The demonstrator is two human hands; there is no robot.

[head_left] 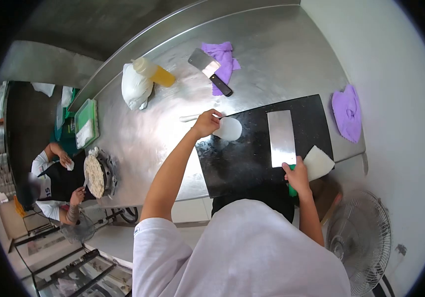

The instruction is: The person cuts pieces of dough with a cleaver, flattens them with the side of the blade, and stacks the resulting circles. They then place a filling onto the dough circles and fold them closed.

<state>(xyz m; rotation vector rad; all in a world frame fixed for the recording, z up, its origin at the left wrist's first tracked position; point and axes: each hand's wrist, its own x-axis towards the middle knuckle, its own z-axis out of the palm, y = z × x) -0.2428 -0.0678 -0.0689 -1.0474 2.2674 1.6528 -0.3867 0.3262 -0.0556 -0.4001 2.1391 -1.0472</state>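
Observation:
A thin white dough wrapper [230,129] lies near the left edge of a black board [252,161]. The fingers of my left hand [206,123] are closed at its upper left edge. My right hand [297,177] is wrapped round the green handle of a broad cleaver [281,136], whose wide blade rests flat over the board. A folded white cloth or pad [319,163] sits just right of that hand. Beside my left fingers is a pale handle-like tool [188,118], partly hidden by the hand.
A second cleaver [202,62] with a black handle rests on a purple cloth [220,49]. Farther left stand a yellow squeeze bottle [160,75] and a white bag [135,89]. Another purple cloth [347,114] is at right, above a fan [361,242]. A co-worker [49,183] handles food at far left.

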